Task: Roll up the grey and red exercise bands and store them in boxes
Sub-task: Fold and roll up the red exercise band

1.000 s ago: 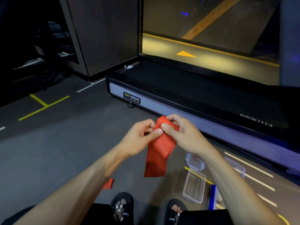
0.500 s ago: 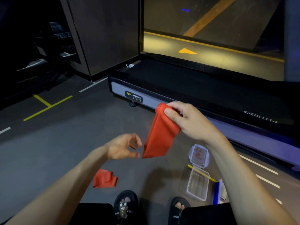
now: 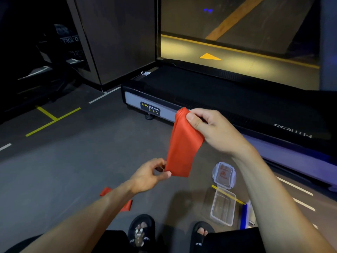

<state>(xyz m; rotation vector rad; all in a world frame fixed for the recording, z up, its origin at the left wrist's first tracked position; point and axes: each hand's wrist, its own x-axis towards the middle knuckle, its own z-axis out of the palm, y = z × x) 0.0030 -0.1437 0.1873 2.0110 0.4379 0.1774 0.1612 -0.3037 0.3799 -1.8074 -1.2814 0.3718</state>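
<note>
Dim gym floor [image 3: 76, 161] with painted lines runs up to a treadmill [image 3: 228, 99] ahead of the person, whose sandalled feet show at the bottom edge. The right hand [image 3: 217, 130] holds the red band [image 3: 182, 143] up by its bunched top end, thumb pressed against the fingers around it, so the band hangs in a loose, slightly twisted strip. The left hand [image 3: 149, 177] pinches the band's lower left corner between thumb and fingertips. Another red piece [image 3: 116, 199] lies on the floor, partly hidden under the left forearm. An open clear box [image 3: 222, 207] with its hinged lid [image 3: 224, 175] laid back sits on the floor to the right, just beside the right foot.

The step in hand looks like straightening the band before rolling. To do it well, the left hand should draw the lower edge flat and taut, removing the twist. Rolling would best begin from one end, keeping the edges aligned and the turns tight, so the roll fits the box. No grey band is visible.
</note>
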